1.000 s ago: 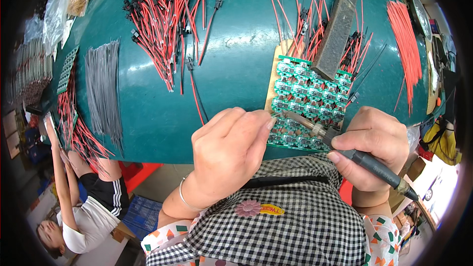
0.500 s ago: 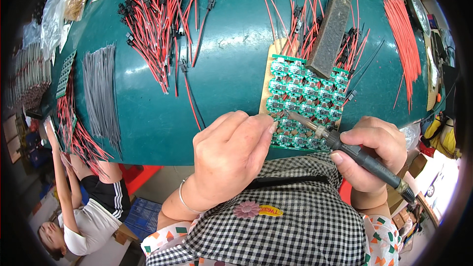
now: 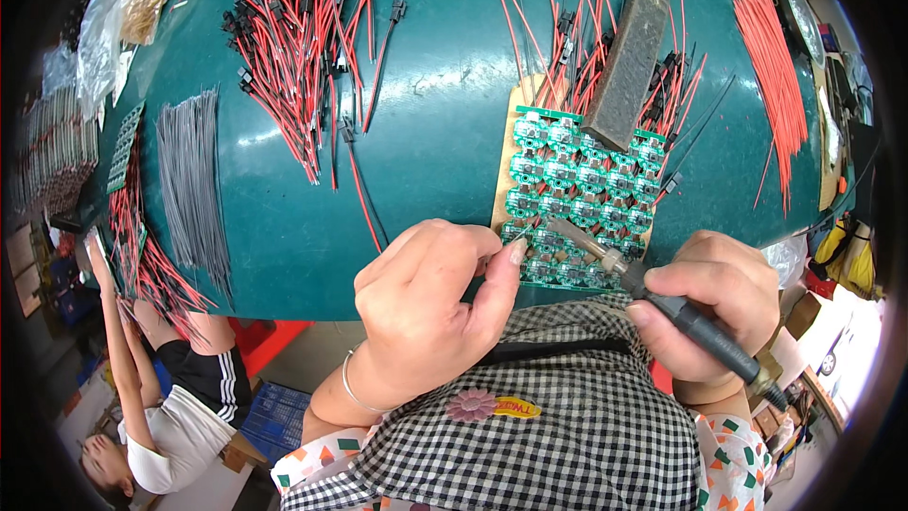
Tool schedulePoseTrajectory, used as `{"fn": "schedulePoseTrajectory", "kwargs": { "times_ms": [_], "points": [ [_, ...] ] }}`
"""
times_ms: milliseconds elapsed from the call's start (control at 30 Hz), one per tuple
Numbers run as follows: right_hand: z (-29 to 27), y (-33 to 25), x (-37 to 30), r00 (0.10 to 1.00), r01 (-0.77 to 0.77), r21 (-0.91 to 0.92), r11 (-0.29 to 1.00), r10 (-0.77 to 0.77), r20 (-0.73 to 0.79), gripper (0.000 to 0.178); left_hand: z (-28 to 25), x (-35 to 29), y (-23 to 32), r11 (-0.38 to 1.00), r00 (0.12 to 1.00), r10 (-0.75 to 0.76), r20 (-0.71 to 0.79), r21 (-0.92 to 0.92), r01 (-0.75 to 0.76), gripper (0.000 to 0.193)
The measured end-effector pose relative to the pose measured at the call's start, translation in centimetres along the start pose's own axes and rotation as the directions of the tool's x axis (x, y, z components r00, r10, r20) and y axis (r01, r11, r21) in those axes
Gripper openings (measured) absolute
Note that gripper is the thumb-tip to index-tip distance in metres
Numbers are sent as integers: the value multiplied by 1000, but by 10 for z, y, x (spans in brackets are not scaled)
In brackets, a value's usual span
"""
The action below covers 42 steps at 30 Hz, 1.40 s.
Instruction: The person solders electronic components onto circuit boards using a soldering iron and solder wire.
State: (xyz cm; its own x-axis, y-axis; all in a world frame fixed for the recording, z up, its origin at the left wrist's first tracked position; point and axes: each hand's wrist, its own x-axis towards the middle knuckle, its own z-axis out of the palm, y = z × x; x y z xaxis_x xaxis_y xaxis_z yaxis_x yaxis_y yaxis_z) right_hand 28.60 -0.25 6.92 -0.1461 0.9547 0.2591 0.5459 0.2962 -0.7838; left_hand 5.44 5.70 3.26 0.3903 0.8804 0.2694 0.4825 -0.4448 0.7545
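Observation:
A soldering iron (image 3: 700, 329) is gripped in my right hand (image 3: 728, 289), its metal tip slanting up-left over a green panel of small round circuit boards (image 3: 577, 203). At the panel's lower left edge, my left hand (image 3: 421, 293) is closed in a pinch. Something thin shows at its fingertips, too small to make out. Under the panel lies a tan backing board (image 3: 504, 194). A dark, heavy bar (image 3: 632, 52) rests across the panel's far edge, over red and black wires with connectors (image 3: 594, 66).
A bundle of red and black connector leads (image 3: 298, 66) lies at the far left-centre. Grey wires (image 3: 192, 189) are further left; red wires (image 3: 771, 85) lie at the right on the green table (image 3: 435, 114). Another person (image 3: 180, 421) sits at lower left.
My left hand has shifted slightly left, its thumb and forefinger bent into a more visible pinch. The iron's tip has dropped slightly lower on the panel.

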Motion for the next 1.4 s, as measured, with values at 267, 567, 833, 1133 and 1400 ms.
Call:
{"fn": "schedulePoseTrajectory", "kwargs": {
  "times_ms": [267,567,833,1133,1400],
  "points": [
    [-13,7,-8,988,-110,79,991,117,-96,23,1,1,1,1000,995,21,97,-2,-21,18],
    [-6,11,-2,997,-42,102,994,48,-53,22,6,3,0,995,991,48,125,77,-58,18],
    [-9,13,-4,998,3,93,996,3,-62,21,2,4,3,999,997,-1,83,35,-2,16],
    [-11,12,-20,987,-85,62,994,93,-129,25,6,5,6,1000,989,20,147,9,-22,17],
    [-9,6,-16,997,-50,-31,998,49,-56,26,14,5,4,996,987,74,139,32,-79,17]
  ]
}}
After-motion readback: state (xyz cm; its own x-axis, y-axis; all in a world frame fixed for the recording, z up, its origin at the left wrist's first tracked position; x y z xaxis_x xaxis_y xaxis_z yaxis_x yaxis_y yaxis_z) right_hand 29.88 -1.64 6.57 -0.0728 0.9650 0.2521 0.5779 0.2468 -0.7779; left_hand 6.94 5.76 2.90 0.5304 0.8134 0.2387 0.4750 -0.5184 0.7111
